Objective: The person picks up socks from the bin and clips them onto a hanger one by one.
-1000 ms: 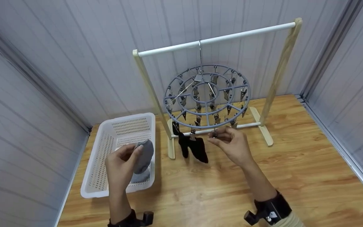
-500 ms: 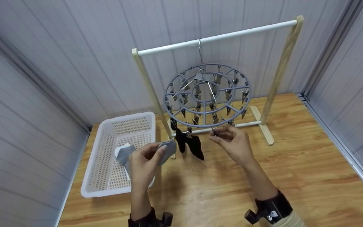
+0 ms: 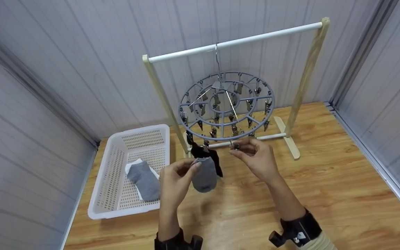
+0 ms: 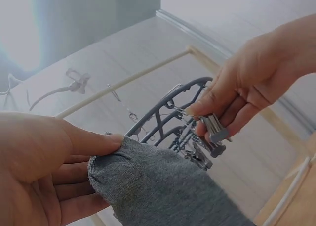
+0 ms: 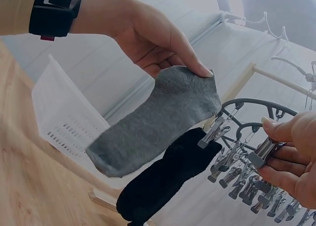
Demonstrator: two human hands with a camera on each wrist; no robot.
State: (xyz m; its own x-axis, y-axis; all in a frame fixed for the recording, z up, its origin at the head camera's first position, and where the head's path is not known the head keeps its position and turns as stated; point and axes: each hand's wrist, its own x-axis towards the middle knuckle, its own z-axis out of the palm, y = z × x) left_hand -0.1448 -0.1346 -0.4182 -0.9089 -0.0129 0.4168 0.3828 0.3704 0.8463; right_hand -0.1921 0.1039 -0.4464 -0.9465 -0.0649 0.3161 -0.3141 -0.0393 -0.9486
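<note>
A grey sock (image 3: 204, 175) hangs from my left hand (image 3: 177, 177), pinched by its cuff between thumb and fingers. My right hand (image 3: 257, 158) grips a metal clip (image 5: 264, 152) at the front rim of the round grey drying hanger (image 3: 222, 135). Between the hands, the sock's cuff is a short way left of that clip. Black socks (image 5: 165, 174) hang from clips on the hanger's front left, partly hidden behind the grey sock in the head view. Many other clips dangle under the rings.
The hanger hooks onto the white bar (image 3: 269, 35) of a wooden-legged stand. A white perforated basket (image 3: 104, 173) on the left holds another grey sock (image 3: 146, 180) and something white (image 3: 130, 165). Panelled walls enclose the wooden surface (image 3: 325, 180).
My left hand has carried the grey sock rightward from over the basket to in front of the black socks. The right hand stays at the clip, almost still.
</note>
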